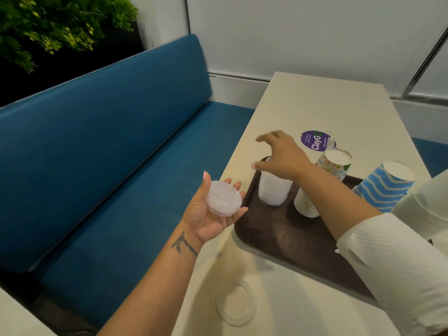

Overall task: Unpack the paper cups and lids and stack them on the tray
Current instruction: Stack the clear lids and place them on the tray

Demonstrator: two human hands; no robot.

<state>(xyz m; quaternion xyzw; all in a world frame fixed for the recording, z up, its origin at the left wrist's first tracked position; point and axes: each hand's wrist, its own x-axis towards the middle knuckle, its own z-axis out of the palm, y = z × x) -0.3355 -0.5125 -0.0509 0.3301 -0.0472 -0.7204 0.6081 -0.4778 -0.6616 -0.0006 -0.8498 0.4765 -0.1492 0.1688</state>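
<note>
Landmark: brown tray [278, 241] lying on the cream table [322, 105].
Left hand: the left hand [213, 214] is palm up, just off the tray's left edge, fingers loosely cupped round a small stack of clear lids [224, 198].
Right hand: the right hand [282, 157] hovers palm down above the tray's far left corner, fingers spread and holding nothing; motion blur hides whether the fingertips touch the stack below.
Clear stack: a translucent stack of lids or cups [274, 190] stands on the tray under the right hand; which one I cannot tell.
Cups: 1 stack of patterned cups [306, 204] stands upside down mid-tray; another patterned stack [335, 163] sits at the tray's far edge; a blue striped stack [385, 185] sits to the tray's right.
Loose lid: 1 clear lid [236, 304] lies on the table, nearer than the tray.
Sticker: a purple round sticker [315, 140] is on the table beyond the tray.
Bench: a blue bench [109, 141] runs left of the tray.
</note>
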